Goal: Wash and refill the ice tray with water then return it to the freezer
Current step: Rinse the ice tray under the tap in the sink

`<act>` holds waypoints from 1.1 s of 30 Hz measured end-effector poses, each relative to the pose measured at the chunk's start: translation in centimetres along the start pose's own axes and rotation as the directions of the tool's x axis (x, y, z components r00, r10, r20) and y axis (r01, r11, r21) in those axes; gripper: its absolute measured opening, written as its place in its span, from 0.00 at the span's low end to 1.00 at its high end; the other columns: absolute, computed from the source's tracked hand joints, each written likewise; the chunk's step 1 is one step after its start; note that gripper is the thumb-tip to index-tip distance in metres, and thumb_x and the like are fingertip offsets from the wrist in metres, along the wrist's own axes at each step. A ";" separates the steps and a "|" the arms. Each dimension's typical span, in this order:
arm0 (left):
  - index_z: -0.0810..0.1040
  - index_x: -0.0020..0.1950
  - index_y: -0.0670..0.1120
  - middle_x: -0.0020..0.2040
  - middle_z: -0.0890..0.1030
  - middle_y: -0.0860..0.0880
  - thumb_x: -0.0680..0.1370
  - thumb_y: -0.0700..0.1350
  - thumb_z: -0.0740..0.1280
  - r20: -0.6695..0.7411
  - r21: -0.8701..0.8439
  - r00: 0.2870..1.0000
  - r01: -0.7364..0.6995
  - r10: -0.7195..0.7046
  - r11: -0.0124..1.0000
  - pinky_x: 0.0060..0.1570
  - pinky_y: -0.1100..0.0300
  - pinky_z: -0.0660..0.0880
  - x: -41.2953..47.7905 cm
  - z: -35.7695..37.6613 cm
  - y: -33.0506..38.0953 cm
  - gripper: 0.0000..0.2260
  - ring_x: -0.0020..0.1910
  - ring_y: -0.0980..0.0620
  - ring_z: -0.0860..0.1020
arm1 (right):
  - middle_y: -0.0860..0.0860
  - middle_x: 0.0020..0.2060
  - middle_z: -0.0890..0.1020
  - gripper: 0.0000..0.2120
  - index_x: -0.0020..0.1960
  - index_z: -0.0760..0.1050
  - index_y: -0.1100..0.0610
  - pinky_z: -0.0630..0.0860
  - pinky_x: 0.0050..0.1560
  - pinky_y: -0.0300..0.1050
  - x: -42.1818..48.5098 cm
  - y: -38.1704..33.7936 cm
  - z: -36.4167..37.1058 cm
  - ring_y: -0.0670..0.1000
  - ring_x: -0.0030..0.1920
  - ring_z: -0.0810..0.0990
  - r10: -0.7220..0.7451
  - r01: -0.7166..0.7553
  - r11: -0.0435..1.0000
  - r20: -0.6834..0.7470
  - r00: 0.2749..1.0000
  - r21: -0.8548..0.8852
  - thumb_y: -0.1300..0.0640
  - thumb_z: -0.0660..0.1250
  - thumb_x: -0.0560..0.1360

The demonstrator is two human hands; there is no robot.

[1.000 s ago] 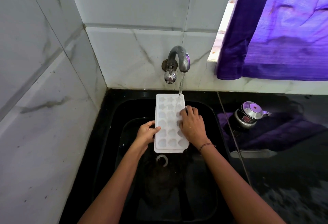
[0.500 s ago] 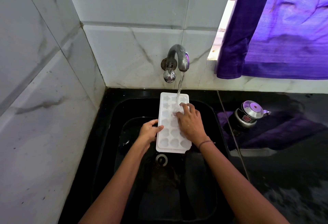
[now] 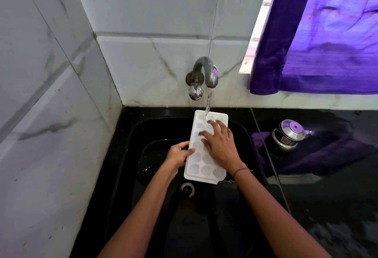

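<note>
Gripping the left long edge of the ice tray [image 3: 201, 167] with the left hand [image 3: 180, 154], thumb over the rim, fingers curled beneath, likely steadying it against the rubbing. Laying the right hand [image 3: 219, 144] flat across the upper cells, fingers spread and straight, clamping on nothing, probably scrubbing the moulds. Facing the tiled wall [image 3: 51, 114], with the purple curtain [image 3: 327, 43] hanging at right. Holding the tray over the black sink [image 3: 131, 155], lengthwise toward the tap [image 3: 205, 71], seemingly so runoff drops into the basin. Catching the water stream [image 3: 208, 102] on the far cells, just beside the fingertips [image 3: 209, 122]. Leaving the steel pot [image 3: 288, 135] well apart on the counter [image 3: 337, 206]. Keeping the tray's near edge just above the drain [image 3: 187, 189] in this view. Judging this as the washing step, refilling not yet begun
</note>
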State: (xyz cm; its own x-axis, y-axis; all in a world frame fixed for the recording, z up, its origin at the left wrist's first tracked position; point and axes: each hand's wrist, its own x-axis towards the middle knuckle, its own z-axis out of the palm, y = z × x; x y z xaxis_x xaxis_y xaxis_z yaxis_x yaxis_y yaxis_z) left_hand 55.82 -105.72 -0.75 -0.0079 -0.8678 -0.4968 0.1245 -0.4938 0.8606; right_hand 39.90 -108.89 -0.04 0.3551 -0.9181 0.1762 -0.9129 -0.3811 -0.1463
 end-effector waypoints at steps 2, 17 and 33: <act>0.76 0.63 0.44 0.46 0.82 0.46 0.76 0.37 0.66 0.014 0.001 1.000 -0.011 0.011 1.000 0.37 0.62 0.78 0.0 0.6 0.2 0.15 0.41 0.51 0.81 | 0.55 0.72 0.64 0.13 0.58 0.75 0.50 0.55 0.71 0.58 0.2 0.0 0.0 0.60 0.74 0.56 -0.007 0.007 1.000 0.018 1.000 -0.013 0.48 0.57 0.80; 0.75 0.64 0.44 0.45 0.82 0.47 0.76 0.36 0.66 -0.020 -0.090 0.999 0.039 -0.041 0.995 0.33 0.61 0.78 -0.7 -0.4 -0.8 0.17 0.41 0.51 0.81 | 0.54 0.69 0.67 0.30 0.60 0.75 0.49 0.60 0.69 0.60 0.1 -1.3 0.7 0.59 0.72 0.60 -0.060 0.061 0.998 0.109 0.992 -0.007 0.38 0.41 0.75; 0.81 0.55 0.52 0.37 0.84 0.48 0.71 0.40 0.69 -0.162 0.510 0.953 -0.141 0.256 0.849 0.42 0.54 0.81 -2.4 -1.7 -2.2 0.15 0.38 0.51 0.82 | 0.52 0.65 0.67 0.16 0.66 0.66 0.54 0.76 0.52 0.48 -1.3 -2.7 3.9 0.53 0.61 0.68 0.038 -0.063 0.991 0.205 0.978 0.118 0.52 0.57 0.80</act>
State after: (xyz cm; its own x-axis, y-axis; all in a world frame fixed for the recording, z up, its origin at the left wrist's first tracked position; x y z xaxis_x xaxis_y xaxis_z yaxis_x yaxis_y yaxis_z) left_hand 57.28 -102.47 -1.59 0.1855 -0.9445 -0.2710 -0.3991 -0.3245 0.8576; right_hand 42.69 -107.08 -3.63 0.3543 -0.9346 -0.0326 -0.9032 -0.3329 -0.2709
